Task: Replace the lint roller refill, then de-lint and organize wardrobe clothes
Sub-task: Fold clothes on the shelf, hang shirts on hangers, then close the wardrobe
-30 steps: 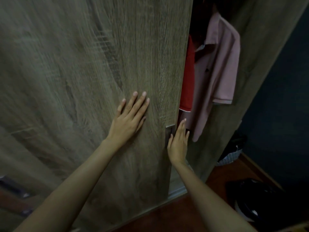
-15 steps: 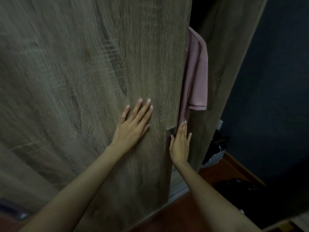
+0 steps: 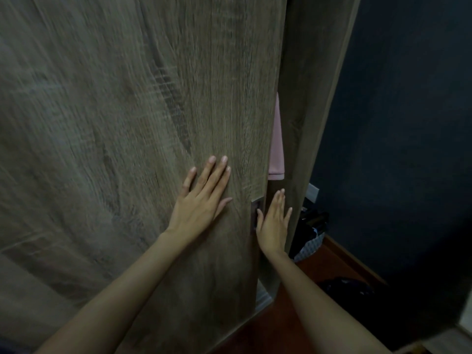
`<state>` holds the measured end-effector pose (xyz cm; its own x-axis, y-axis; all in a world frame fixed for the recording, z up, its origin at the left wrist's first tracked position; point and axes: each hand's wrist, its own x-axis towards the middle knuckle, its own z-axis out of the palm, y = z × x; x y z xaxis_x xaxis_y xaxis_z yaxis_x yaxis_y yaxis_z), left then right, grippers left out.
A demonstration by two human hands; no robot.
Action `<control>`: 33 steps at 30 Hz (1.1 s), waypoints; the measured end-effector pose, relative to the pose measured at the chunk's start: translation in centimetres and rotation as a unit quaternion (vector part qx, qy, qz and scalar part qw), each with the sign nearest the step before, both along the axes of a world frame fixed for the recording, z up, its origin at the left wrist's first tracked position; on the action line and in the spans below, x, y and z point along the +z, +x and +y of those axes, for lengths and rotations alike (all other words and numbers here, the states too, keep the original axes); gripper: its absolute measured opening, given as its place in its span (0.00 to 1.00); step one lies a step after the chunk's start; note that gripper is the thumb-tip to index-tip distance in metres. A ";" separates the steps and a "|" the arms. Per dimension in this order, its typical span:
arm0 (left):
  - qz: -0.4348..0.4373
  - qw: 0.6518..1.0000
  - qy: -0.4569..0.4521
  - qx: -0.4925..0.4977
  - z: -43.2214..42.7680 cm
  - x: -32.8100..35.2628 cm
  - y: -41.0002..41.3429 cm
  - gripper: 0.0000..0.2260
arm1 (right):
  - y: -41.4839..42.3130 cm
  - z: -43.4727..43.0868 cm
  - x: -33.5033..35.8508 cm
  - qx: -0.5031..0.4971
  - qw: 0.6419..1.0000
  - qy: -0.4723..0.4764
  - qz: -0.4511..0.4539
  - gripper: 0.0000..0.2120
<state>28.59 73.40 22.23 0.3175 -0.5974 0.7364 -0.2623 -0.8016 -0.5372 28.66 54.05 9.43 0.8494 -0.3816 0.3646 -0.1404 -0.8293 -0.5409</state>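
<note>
A grey-brown wooden sliding wardrobe door (image 3: 127, 123) fills most of the view. My left hand (image 3: 203, 200) lies flat on its panel, fingers spread. My right hand (image 3: 274, 221) is open at the door's right edge, thumb by the dark recessed handle (image 3: 256, 213). Only a thin strip of a pink shirt (image 3: 276, 149) shows in the narrow gap between the door and the wardrobe's side panel (image 3: 311, 98). No lint roller is in sight.
A dark blue wall (image 3: 396, 123) stands to the right. A patterned basket with dark clothes (image 3: 310, 233) sits on the reddish floor (image 3: 327, 267) beside the wardrobe. A dark bundle (image 3: 347, 287) lies on the floor nearer me.
The door has slid right and the gap has narrowed. The red garment is now hidden and only a sliver of the pink shirt remains visible. Both hands moved right with the door.
</note>
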 end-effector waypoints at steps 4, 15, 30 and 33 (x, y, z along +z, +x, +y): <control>0.006 1.000 0.002 -0.004 -2.5 0.1 1.0 0.26 | 0.9 -2.4 0.1 -0.022 1.000 -0.006 0.001 0.35; 0.011 1.000 0.018 0.000 -8.2 -0.1 3.4 0.27 | 2.9 -7.7 -0.2 -0.054 0.998 0.041 -0.010 0.39; 0.008 1.000 0.008 -0.012 -11.9 -0.3 4.8 0.27 | 3.9 -11.3 0.7 0.000 0.987 0.155 -0.038 0.35; 0.008 1.000 0.009 -0.010 -12.2 -0.3 4.9 0.27 | 4.0 -11.5 0.7 -0.003 0.986 0.158 -0.048 0.33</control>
<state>33.53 61.16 21.96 0.3168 -0.6161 0.7212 -0.2857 -0.7870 -0.5468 32.69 42.59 10.15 0.8144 -0.4935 0.3052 -0.0795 -0.6159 -0.7838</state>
